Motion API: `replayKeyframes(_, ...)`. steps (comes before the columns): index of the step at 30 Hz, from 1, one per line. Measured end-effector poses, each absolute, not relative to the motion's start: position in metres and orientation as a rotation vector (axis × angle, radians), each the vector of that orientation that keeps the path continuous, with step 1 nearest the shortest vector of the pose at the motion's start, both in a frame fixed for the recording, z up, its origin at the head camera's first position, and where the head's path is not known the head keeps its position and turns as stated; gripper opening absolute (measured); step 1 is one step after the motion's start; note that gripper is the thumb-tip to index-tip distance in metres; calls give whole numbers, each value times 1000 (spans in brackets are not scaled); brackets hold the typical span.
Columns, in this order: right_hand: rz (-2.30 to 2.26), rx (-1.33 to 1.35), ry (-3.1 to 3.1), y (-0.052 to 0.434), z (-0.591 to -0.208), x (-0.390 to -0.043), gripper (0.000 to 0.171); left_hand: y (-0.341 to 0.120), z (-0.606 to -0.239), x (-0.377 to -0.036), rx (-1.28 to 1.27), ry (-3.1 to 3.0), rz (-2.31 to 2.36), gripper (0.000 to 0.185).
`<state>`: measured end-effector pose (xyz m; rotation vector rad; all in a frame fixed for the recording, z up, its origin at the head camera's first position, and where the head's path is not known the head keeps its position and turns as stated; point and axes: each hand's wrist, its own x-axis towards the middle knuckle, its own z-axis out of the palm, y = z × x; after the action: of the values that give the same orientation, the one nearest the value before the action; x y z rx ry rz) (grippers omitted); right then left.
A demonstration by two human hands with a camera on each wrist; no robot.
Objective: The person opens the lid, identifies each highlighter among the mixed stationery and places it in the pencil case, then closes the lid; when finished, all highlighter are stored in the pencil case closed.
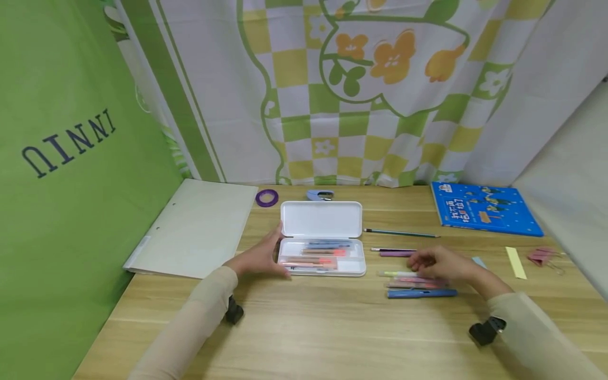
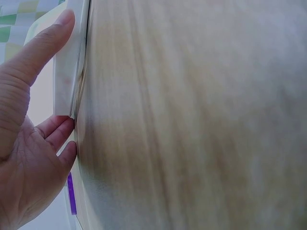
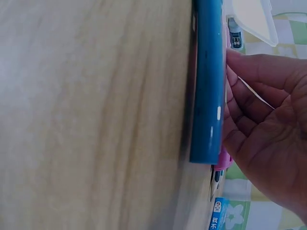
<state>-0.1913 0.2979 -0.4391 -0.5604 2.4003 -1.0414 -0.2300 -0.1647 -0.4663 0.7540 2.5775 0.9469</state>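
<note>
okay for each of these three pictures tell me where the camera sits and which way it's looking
Head: worn high, looking forward and down at the desk, pencil case; both hands and sleeves show.
Left wrist: low beside the left hand, facing the case's edge.
Right wrist: low beside the right hand, facing the blue pen.
Shared: the blue pen also shows from the head.

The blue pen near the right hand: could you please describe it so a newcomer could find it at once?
Start at the open white pencil case mid-table and look right to the loose pens by the right hand. The blue pen lies nearest the person, thicker and darker than the pink and yellow ones behind it.
</note>
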Motion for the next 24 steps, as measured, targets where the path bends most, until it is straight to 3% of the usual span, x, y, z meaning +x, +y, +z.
replayKeyframes(17,-1004,-579,2428,295,-438,-189,18,-164,-462,-227,733,2557,945,137)
replayKeyframes(24,-1125,-611,2446,264,-427,-203,15,-163,-461,-227,701,2559,922,139)
